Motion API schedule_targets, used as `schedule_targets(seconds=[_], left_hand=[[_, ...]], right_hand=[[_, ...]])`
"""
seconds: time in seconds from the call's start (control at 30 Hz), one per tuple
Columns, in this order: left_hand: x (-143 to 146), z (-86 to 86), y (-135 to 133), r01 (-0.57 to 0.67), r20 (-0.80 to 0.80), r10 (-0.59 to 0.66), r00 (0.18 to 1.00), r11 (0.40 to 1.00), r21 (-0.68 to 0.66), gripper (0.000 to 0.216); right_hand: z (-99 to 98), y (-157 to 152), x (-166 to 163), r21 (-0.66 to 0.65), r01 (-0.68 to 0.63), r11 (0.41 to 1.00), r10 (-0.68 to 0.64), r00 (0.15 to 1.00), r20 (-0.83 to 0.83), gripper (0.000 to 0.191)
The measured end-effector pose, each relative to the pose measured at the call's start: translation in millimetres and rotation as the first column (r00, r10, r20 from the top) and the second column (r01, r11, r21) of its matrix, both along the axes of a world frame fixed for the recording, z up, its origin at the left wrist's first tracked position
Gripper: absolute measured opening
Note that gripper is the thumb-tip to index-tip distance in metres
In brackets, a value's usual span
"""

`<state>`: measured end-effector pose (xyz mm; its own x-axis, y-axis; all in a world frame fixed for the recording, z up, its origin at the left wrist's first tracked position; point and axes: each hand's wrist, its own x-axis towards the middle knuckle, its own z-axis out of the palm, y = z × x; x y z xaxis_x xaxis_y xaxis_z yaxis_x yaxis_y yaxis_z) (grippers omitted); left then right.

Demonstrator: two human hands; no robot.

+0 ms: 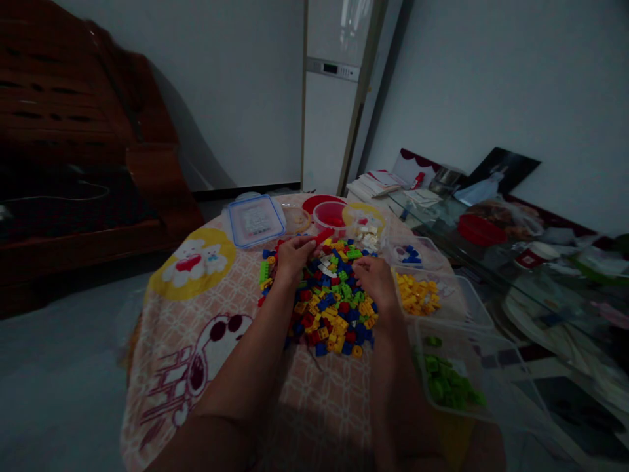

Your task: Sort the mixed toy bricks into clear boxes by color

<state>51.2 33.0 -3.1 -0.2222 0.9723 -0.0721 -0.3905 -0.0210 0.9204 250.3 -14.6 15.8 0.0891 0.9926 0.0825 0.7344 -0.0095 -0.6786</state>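
A heap of small building bricks (330, 307) in red, blue, yellow and green lies on a round table with a cartoon-print cloth (196, 328). My left hand (293, 255) rests on the heap's far left side, fingers curled, pinching a red brick (323, 236). My right hand (374, 278) lies on the heap's right side with fingers bent down into the bricks; what it holds, if anything, is hidden.
Clear tubs stand to the right: yellow bricks (417, 294), green bricks (449, 385), blue bricks (409, 254). A red cup (330, 216), a white-brick tub (366, 235) and a blue-rimmed lid (255, 220) sit at the back. A cluttered glass table (521, 262) is on the right.
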Motion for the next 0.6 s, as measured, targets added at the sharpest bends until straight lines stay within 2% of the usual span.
schedule_targets(seconds=[0.13, 0.4, 0.6], left_hand=[[2, -0.6, 2, -0.020, 0.072, 0.023, 0.997, 0.999, -0.037, 0.025], [1, 8.7, 4, -0.051, 0.069, 0.050, 0.996, 0.998, 0.020, 0.018], [12, 24.4, 29, -0.084, 0.095, 0.081, 0.992, 0.996, 0.033, 0.012]], right_hand=[[-6.5, 4, -2, -0.007, -0.017, 1.000, 0.017, 0.999, -0.029, 0.021], [-9.4, 5, 8, 0.028, 0.036, 0.999, -0.033, 0.996, -0.081, 0.025], [-10.9, 7, 11, 0.034, 0.036, 0.999, -0.033, 0.996, -0.080, 0.026]])
